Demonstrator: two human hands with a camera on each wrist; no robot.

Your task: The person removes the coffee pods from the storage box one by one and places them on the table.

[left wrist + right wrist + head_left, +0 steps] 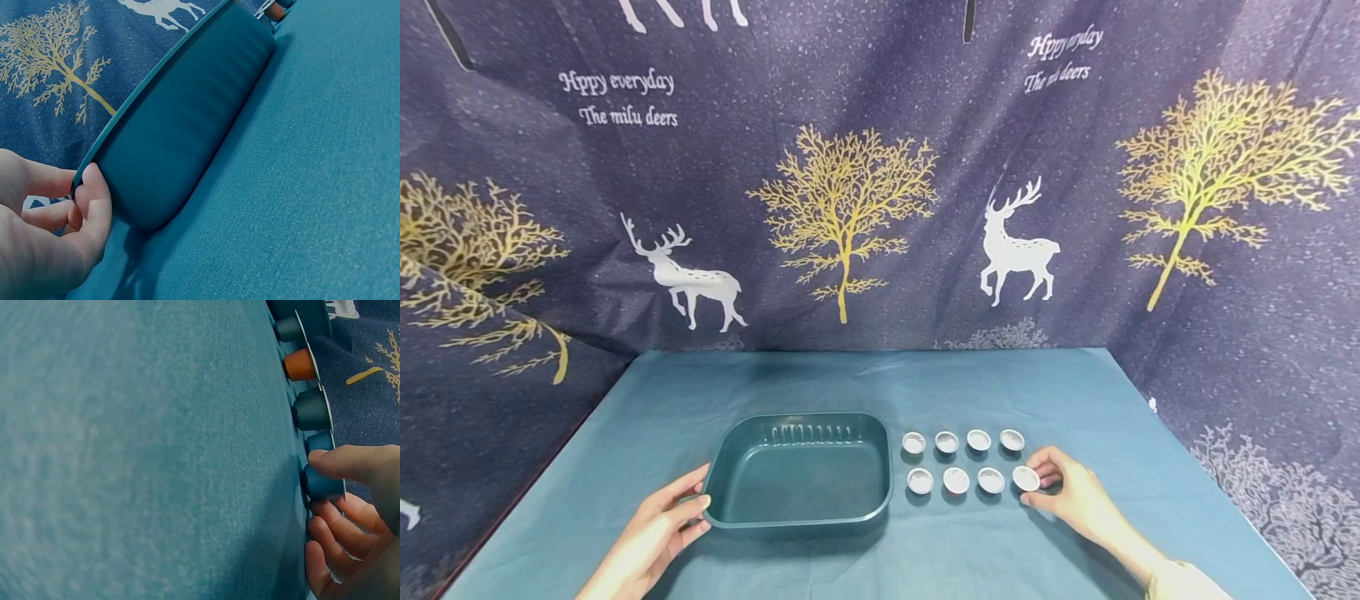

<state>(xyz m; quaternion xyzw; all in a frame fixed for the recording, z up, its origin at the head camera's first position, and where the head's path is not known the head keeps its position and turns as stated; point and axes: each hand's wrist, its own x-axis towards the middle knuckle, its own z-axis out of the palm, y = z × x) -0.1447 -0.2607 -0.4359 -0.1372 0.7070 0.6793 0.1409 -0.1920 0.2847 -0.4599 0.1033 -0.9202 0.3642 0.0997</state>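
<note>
Thumb and fingers of my left hand [658, 529] pinch the left rim of a dark green rectangular basin [808, 483], whose ribbed outer wall [187, 119] fills much of the left wrist view. Nothing lies inside the basin. My right hand [1078, 496] pinches a coffee capsule [1026, 477] at the right end of the front row, foil lid up. In the right wrist view this capsule's body [325, 483] is blue, with the thumb on its near side and the fingers behind. It sits right at the tablecloth.
Several more foil-topped coffee capsules [956, 481] stand in two rows between the basin and my right hand; one in the front row is orange [300, 365]. A blue-green cloth [1000, 550] covers the table. A dark curtain [880, 83] with deer and trees hangs behind.
</note>
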